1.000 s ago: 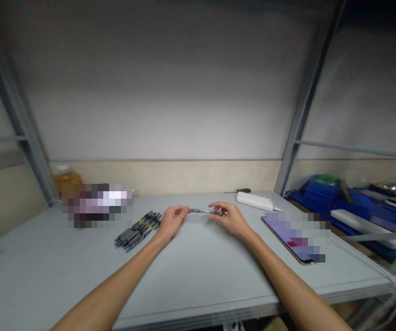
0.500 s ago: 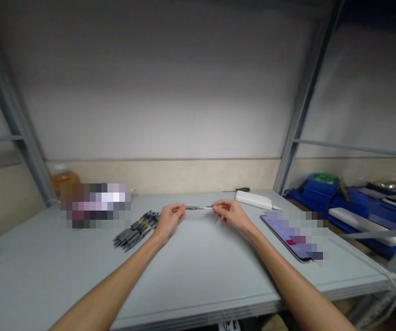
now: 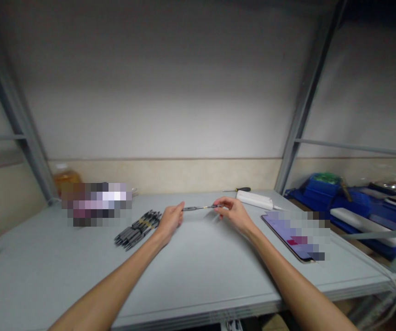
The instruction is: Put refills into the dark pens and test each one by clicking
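Note:
A thin grey pen (image 3: 199,208) is held level above the grey table (image 3: 191,271), between my two hands. My left hand (image 3: 170,220) pinches its left end with closed fingers. My right hand (image 3: 234,214) grips its right end, fingers curled round it. A heap of several dark pens (image 3: 137,230) lies on the table just left of my left hand.
A white tube-shaped tool (image 3: 255,200) and a small screwdriver (image 3: 239,189) lie at the back right. A phone-like slab (image 3: 296,234), partly blurred, lies at the right. Blurred items (image 3: 94,204) and an amber bottle (image 3: 66,177) stand at the back left. Blue trays (image 3: 325,188) sit beyond the metal upright (image 3: 297,119).
Both hands stay on the pen. The right hand has risen a little and slid along the pen, which now tilts slightly up at its right end.

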`<state>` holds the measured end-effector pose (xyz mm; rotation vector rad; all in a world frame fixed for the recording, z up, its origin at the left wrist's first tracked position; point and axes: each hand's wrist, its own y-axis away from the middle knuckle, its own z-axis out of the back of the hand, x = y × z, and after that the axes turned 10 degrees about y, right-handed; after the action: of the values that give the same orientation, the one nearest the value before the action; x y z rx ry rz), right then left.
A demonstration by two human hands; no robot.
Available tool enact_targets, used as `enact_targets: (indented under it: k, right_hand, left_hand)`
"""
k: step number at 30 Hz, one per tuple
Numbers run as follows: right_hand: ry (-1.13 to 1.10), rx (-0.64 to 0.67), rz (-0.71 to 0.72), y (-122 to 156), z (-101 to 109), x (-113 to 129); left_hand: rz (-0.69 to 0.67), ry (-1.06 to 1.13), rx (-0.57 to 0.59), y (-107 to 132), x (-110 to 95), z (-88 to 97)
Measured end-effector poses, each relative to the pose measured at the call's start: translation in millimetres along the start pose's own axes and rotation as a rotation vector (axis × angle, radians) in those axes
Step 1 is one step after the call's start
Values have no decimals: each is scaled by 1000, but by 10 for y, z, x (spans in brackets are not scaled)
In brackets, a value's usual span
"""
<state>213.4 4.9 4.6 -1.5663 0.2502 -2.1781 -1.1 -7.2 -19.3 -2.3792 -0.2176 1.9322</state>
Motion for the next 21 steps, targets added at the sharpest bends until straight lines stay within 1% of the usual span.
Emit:
enact_targets:
  k: [3,5,8,11,13,15,18,21]
  right_hand:
    - [-37,-4,29,7,-7,32]
    - [-60,-3,47,15,-11,62]
    - [-87,-2,57,24,-14,95]
    - [-97,-16,36,25,-14,103]
    - [-96,-41,17,21,-13,96]
    - [-100,-68,-1,16,-9,86]
    - [-126,-103,-34,8,3,70]
    - [-171,-135,-61,6,16,63]
  left_hand:
    - [34,60,-3,4,1,-12]
    - [46,53,-21,18,-11,-11]
    - [56,-51,-33,48,-45,0]
    - [47,-179,-23,74,-79,2]
    - [33,-163,-18,81,-93,-10]
    - [6,-78,3,86,-106,-32]
    - [-78,46,74,98,-134,-62]
    - [-198,50,118,102,-152,-62]
